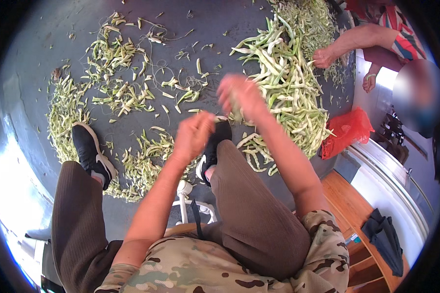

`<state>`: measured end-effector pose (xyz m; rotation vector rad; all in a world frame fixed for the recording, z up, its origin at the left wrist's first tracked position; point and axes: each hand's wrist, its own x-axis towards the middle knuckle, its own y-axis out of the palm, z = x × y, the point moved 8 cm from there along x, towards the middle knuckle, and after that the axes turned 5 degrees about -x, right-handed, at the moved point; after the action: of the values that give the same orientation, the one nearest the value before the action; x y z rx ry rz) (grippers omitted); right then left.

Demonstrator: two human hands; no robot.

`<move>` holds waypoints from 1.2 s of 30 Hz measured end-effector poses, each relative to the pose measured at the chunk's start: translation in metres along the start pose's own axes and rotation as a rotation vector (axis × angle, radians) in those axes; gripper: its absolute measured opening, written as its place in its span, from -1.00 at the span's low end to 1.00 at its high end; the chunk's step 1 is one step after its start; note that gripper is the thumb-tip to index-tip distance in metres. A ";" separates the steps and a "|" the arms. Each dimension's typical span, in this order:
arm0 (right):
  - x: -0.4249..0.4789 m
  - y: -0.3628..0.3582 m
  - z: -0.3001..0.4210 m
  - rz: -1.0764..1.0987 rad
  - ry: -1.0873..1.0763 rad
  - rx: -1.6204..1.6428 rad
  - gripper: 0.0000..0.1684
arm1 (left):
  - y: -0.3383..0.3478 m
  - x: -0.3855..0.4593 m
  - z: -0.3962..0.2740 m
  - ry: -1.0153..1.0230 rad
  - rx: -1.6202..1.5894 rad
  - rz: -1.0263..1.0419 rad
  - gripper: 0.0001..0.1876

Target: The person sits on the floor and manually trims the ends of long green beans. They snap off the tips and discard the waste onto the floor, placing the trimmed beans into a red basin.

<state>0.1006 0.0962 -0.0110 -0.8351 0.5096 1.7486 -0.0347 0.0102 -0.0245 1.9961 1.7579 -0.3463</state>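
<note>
My left hand (193, 137) is raised over my right shoe, its fingers curled in. Whether a bean is pinched in it cannot be made out. Blurred by motion, my right hand (243, 98) is beside the left edge of a large heap of whole green beans (291, 91). Something pale green shows under its palm, too smeared to tell if it is held. Short broken bean pieces (143, 164) lie below and left of my left hand. More pieces with thin stringy fibres (117, 58) are scattered farther up the dark floor (205, 33).
Another person's hand (323, 58) is at the heap's far right side. A red mesh bag (346, 132) lies right of the heap, near a wooden cabinet (346, 199) with black cloth (383, 238). My black left shoe (91, 152) stands by a pile of pieces (64, 113).
</note>
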 end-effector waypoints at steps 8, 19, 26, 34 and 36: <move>0.081 -0.108 0.014 -0.647 -0.579 -1.308 -0.82 | -0.025 0.003 0.030 0.054 0.591 -0.052 -0.67; -0.010 0.052 0.037 0.279 -0.635 -0.864 -0.77 | -0.030 0.019 -0.049 0.174 0.562 0.023 -0.84; 0.022 -0.021 0.012 -0.254 -0.111 0.114 -0.78 | -0.010 0.007 0.009 -0.268 -0.905 -0.104 -0.80; 0.038 -0.035 -0.013 -0.396 -0.200 0.406 -0.79 | 0.019 -0.008 0.010 -0.564 -0.620 -0.005 -0.62; 0.036 -0.022 -0.015 -0.373 -0.193 0.428 -0.76 | 0.032 -0.002 0.006 -0.454 -0.477 0.135 -0.60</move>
<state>0.1192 0.1161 -0.0461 -0.4194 0.5342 1.2962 -0.0029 0.0033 -0.0233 1.5366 1.2702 -0.2751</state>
